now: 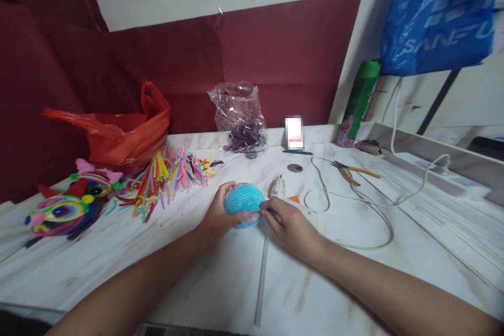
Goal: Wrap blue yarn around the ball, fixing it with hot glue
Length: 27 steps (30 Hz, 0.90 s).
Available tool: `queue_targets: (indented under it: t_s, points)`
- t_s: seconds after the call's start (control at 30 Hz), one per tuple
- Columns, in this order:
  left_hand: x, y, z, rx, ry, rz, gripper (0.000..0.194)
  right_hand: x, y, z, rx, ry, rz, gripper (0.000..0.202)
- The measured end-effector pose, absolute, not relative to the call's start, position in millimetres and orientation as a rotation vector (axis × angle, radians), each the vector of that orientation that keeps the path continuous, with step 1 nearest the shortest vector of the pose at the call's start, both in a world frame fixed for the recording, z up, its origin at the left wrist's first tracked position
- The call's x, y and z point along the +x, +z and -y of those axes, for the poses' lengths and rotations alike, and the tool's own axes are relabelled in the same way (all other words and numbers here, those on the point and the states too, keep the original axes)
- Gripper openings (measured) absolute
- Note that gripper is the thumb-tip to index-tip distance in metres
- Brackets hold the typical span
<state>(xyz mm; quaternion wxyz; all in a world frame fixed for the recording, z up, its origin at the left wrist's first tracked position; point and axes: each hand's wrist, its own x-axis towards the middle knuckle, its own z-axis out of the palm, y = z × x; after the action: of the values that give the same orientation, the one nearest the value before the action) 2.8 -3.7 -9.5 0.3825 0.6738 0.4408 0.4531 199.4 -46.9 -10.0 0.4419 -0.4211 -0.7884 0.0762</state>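
Observation:
A ball wrapped in bright blue pipe cleaner (244, 200) is held just above the white marbled tabletop. Around its left side curls my left hand (222, 207), with the thumb across the lower front. A clear, pinkish patch of the ball shows bare near that thumb. My right hand (289, 226) is closed in a pinch at the ball's right edge, on the blue pipe cleaner; the exact end between the fingertips is hidden. Just beyond the right hand lies a white glue gun (278, 186) with an orange part beside it.
Loose coloured pipe cleaners (157, 178) and colourful decorated figures (63, 212) lie left, before a red plastic bag (126, 131). Behind stands a clear bag (240, 121) with purple material. Right are yellow-handled pliers (350, 170), a looping cable (388, 220), a power strip (444, 173) and a green can (360, 102).

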Motion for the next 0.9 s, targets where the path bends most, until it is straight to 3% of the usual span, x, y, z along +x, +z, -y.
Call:
queue_targets:
  t_s: [0.47, 0.77, 0.9]
  points:
    - [5.8, -0.9, 8.3, 1.704, 1.15, -1.175, 0.076, 197.5, -7.6, 47.9, -1.113, 0.214, 1.962, 0.012]
    - [7.7, 13.8, 9.8, 1.657, 1.123, -1.336, 0.059, 199.2, -11.3, 40.9, -1.131, 0.242, 1.911, 0.012]
    - [5.6, 11.7, 9.1, 1.719, 1.088, -1.265, 0.067, 201.4, -11.2, 37.6, -1.072, 0.23, 1.929, 0.013]
